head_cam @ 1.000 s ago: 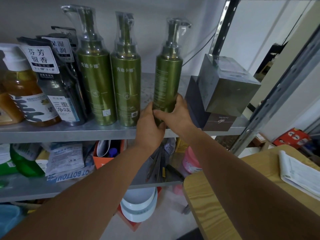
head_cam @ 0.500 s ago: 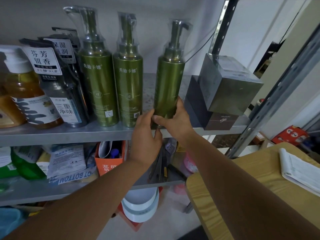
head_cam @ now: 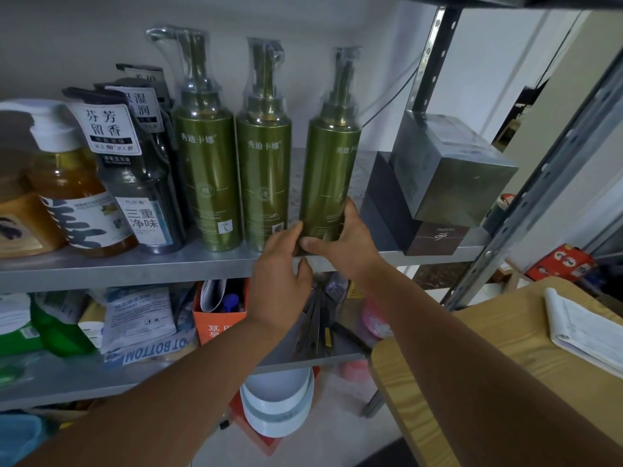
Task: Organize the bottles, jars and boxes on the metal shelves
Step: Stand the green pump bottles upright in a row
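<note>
Right hand (head_cam: 344, 244) around the third green bottle's (head_cam: 328, 176) base, left hand (head_cam: 281, 264) loosely open beside it.

A plain pale wall (head_cam: 84, 35) runs behind the rack. To the right stands a light wooden counter (head_cam: 488, 358) with an open paper booklet (head_cam: 586, 328) lying on it. Below, the floor (head_cam: 340, 429) is pale and smooth. Soft, even light fills the room.
</note>
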